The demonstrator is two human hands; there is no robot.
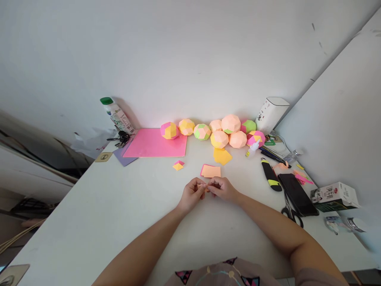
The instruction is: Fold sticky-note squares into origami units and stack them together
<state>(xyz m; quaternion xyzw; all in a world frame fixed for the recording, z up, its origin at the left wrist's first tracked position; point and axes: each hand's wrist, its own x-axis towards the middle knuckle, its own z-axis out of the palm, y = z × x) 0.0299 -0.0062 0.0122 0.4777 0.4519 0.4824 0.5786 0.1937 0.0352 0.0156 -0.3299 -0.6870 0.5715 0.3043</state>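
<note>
My left hand (192, 194) and my right hand (222, 188) meet over the middle of the white table (89, 206), fingers pinched together on a small folded piece of orange paper (205, 186) held between them. Most of that piece is hidden by my fingertips. Just beyond my hands lies a small stack of orange paper squares (211, 171) with a pink edge. A small folded yellow-and-pink paper unit (178, 165) lies to the left of it, and a yellow paper sheet (222, 155) lies further back.
Several paper polyhedron balls (230, 124) line the wall. A pink sheet (156, 143), keys (121, 138) and a bottle (116, 114) are back left. At right lie a utility knife (271, 175), phone (297, 194), scissors (291, 212), a carton (335, 196) and a white box (271, 113).
</note>
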